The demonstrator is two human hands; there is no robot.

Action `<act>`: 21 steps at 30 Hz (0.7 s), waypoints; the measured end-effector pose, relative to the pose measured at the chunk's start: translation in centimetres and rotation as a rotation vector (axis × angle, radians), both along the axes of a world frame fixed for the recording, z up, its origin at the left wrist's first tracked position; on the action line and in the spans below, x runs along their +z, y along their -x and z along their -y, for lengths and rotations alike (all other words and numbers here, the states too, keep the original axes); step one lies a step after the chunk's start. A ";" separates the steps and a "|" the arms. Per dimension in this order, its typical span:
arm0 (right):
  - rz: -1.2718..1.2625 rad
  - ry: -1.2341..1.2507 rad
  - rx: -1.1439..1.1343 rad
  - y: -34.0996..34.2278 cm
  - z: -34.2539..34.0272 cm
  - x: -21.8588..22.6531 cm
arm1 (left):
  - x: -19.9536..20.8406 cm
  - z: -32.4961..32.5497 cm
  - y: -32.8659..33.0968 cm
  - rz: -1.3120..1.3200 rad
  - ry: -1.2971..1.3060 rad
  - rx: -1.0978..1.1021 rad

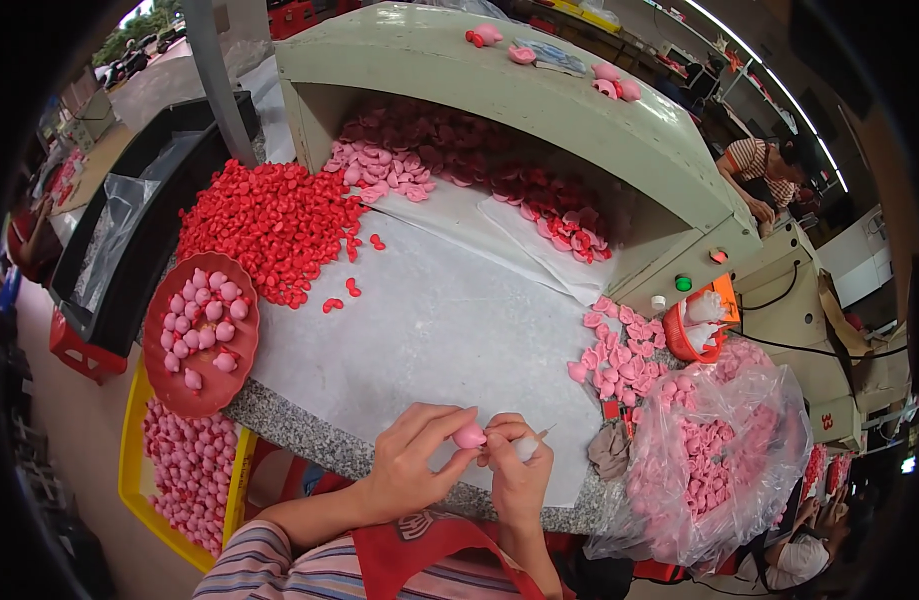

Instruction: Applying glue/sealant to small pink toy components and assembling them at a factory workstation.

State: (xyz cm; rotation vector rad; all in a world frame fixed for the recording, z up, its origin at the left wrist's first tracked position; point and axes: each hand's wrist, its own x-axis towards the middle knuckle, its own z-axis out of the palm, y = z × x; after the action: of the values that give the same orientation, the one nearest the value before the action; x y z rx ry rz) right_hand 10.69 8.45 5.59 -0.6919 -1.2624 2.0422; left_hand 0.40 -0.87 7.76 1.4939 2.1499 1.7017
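Near the front edge of the paper-covered worktop, my left hand pinches a small pink rounded plastic piece between thumb and fingers. Close beside it, my right hand is closed around a small white squeeze bottle whose thin needle tip points away to the right. The right thumb and forefinger also pinch together next to the pink piece; whether they hold a smaller part there is too small to tell. White paper lies under and beyond both hands.
Red pieces are heaped at left, above a red dish of pink assembled pieces. A yellow crate stands lower left. At right are pink shells, a clear bag and a red basket. A pale green hooded machine spans the back.
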 end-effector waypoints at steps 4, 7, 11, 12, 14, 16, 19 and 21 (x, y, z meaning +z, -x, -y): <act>0.018 0.008 -0.019 0.5 0.5 -0.5 | 0.1 1.1 2.0 -0.052 0.019 0.062; 0.078 -0.016 -0.132 0.1 0.2 -0.2 | 0.2 3.2 7.2 -0.203 0.062 0.483; 0.065 0.012 -0.114 -0.3 -0.7 -1.0 | 0.3 8.5 14.0 -0.389 0.240 0.931; 0.061 0.011 -0.074 0.2 -0.3 -1.1 | 0.9 10.5 14.9 -0.410 0.316 1.033; 0.070 -0.003 -0.070 0.1 -0.6 -1.3 | 0.1 11.3 16.8 -0.445 0.379 1.105; 0.088 -0.046 -0.060 0.2 -1.0 -1.3 | 0.0 9.5 17.7 -0.465 0.369 1.207; 0.085 -0.023 -0.043 0.5 -1.0 -1.4 | 1.4 2.5 18.4 -0.402 0.117 0.927; 0.081 -0.017 -0.048 0.3 -0.9 -1.0 | 2.1 -4.6 19.3 -0.260 -0.030 0.596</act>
State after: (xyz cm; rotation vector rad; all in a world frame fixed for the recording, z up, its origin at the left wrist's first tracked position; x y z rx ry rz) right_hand 10.34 9.32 4.63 -0.7967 -1.2950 1.9800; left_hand -18.88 3.76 9.87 1.2054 2.9480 1.7576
